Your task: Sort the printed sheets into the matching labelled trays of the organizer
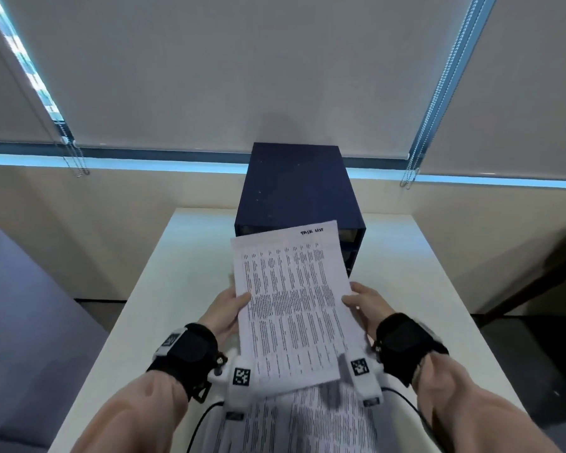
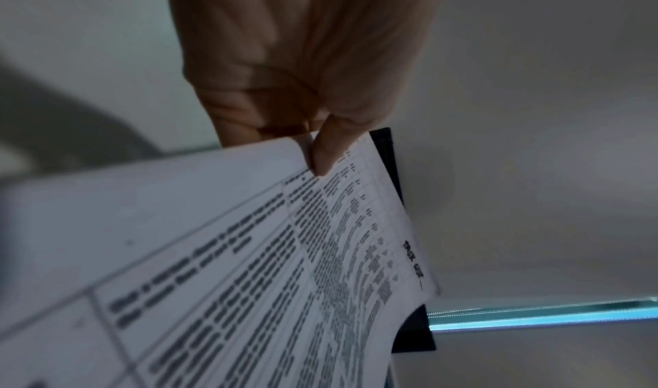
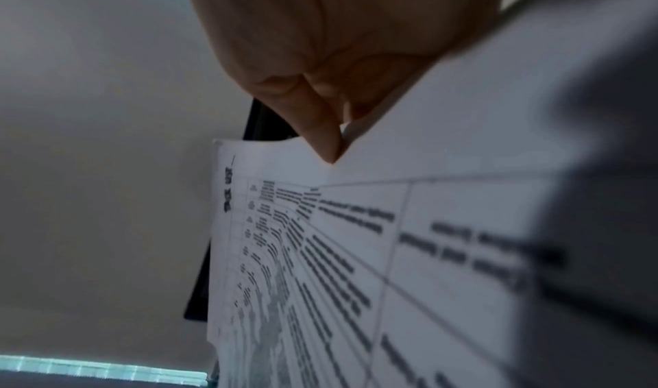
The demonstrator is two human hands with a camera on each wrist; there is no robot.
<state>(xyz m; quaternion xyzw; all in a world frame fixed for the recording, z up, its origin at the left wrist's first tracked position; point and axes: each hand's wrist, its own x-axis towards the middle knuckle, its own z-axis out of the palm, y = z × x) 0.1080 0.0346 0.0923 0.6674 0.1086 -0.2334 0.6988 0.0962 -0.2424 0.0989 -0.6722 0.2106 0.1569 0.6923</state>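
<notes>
From the head view, a printed sheet (image 1: pixel 291 302) headed "TASK LIST" is held up above the white bench (image 1: pixel 138 308), its far edge overlapping the front of the dark blue organizer (image 1: pixel 296 188) that stands at the bench's far end. The left hand (image 1: pixel 224 310) pinches the sheet's left edge, thumb on top; the right hand (image 1: pixel 368 304) pinches the right edge likewise. More printed sheets (image 1: pixel 307 420) lie on the bench below, nearest the person.

From the left wrist, the left hand's thumb (image 2: pixel 326 152) presses on the printed face, the grip closed on the sheet.

From the right wrist, the right hand's thumb (image 3: pixel 320 129) lies on the sheet's edge, grip closed on the paper too.
</notes>
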